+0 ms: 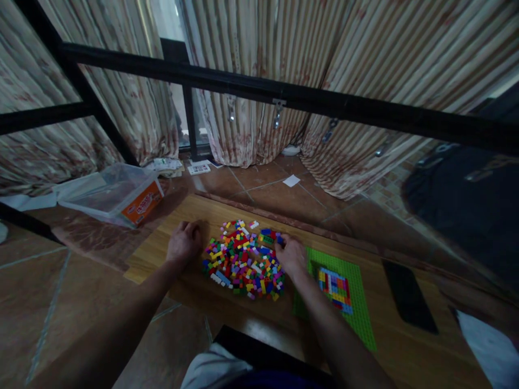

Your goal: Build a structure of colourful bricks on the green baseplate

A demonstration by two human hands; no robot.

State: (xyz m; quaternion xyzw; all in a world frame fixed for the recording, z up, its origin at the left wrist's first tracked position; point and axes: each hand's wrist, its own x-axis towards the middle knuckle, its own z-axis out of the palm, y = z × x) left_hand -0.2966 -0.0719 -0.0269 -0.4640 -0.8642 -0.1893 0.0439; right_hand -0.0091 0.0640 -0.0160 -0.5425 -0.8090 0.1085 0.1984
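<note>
A loose heap of small toy building bricks point(243, 265) in many colours lies on the wooden table point(158, 243). Left of the heap, my left hand point(184, 243) rests on the wood with its fingers curled in; whatever they may hold is hidden. At the heap's upper right edge, my right hand point(292, 253) has its fingertips closed on a blue brick point(279, 240). A green brick point(265, 239) lies just left of those fingers. Beneath and beyond my right forearm is a green baseplate point(360, 292), which carries a multicoloured block of joined bricks point(335, 289).
A dark flat phone-like slab point(409, 294) lies right of the baseplate. On the floor to the left stands a clear plastic box point(109, 192) with an orange label. A black metal rail point(243, 86) crosses in front of striped curtains point(284, 43). Paper point(490, 346) shows at far right.
</note>
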